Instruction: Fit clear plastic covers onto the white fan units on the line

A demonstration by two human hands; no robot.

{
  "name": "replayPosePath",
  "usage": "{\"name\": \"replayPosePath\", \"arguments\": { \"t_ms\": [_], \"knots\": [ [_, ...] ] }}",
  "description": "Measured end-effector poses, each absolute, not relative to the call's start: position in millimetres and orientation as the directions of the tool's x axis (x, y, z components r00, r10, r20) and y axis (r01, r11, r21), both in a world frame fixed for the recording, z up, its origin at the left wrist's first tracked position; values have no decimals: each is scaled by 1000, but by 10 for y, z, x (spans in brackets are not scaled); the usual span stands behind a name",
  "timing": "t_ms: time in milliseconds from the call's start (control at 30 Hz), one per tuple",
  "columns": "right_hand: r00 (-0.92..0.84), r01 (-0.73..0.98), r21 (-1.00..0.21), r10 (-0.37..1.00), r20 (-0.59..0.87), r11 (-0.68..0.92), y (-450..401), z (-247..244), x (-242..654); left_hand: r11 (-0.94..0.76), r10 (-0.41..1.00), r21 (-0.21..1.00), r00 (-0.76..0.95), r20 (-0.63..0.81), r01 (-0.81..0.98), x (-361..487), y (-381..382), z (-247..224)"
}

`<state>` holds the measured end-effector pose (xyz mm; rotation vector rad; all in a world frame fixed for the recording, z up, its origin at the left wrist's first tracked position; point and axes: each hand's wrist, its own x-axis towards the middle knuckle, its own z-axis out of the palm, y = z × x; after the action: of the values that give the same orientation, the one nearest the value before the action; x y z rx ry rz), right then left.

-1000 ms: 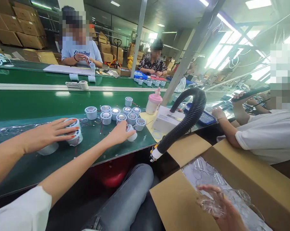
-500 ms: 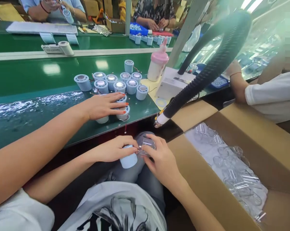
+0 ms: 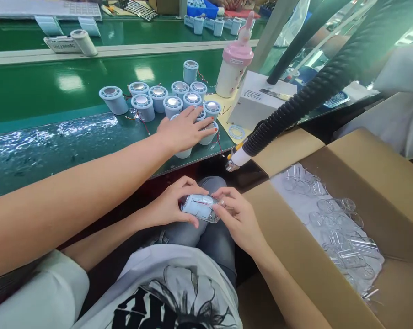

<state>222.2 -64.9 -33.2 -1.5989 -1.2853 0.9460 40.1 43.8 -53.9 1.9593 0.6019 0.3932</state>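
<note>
Over my lap a light-blue plastic housing lies on its side within a clear plastic cover, thin wires running along it. My left hand wraps the left end of the pair, thumb below and fingers above. At the right end my right hand pinches the clear cover with its fingertips. On the bench just beyond, several light-blue housings with round metal centres and loose wires stand upright. A co-worker's hand, on an arm reaching in from the left, rests over the nearest ones.
To my right an open cardboard box holds several clear plastic covers. A black flexible hose with a metal tip arches over the bench edge from a white box. A pink-lidded bottle stands behind.
The blue housing, apart from the clear cover before, is now inside it, and both my hands grip the pair. The co-worker's hand appears farther right over the housings. The camera view has tilted down.
</note>
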Motion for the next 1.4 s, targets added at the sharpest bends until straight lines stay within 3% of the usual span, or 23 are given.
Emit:
{"name": "replayPosePath", "arguments": {
  "t_ms": [100, 267, 367, 433, 500, 567, 800, 1100, 1400],
  "knots": [
    [229, 176, -967, 963, -143, -186, -641, -378, 2257, -292, 481, 942, 877, -7, 168, 387, 432, -547],
    [145, -31, -990, 980, -139, -136, -657, -415, 2333, 78, 444, 989, 883, -149, 127, 371, 347, -511],
    [-4, 207, -977, 998, 55, 55, -712, -403, 2357, 277, 487, 954, 838, -245, 117, 352, 303, -476],
    [-74, 388, -898, 978, 194, 207, -758, -406, 2360, 337, 474, 935, 837, -273, 114, 329, 288, -452],
    [-94, 451, -845, 957, 275, 287, -800, -423, 2357, 287, 455, 948, 851, -261, 138, 303, 287, -425],
    [-73, 430, -863, 963, 260, 266, -831, -443, 2352, 166, 459, 976, 865, -202, 140, 281, 294, -395],
    [-32, 171, -985, 999, 10, 15, -860, -404, 2326, -76, 450, 996, 893, 0, 39, 247, 299, -325],
    [-60, -41, -990, 989, -135, -138, -873, -354, 2319, -225, 419, 974, 904, 83, 15, 197, 300, -355],
    [-95, -200, -920, 941, -324, -337, -853, -337, 2287, -299, 397, 954, 913, 96, 30, 178, 305, -343]
  ]
}}
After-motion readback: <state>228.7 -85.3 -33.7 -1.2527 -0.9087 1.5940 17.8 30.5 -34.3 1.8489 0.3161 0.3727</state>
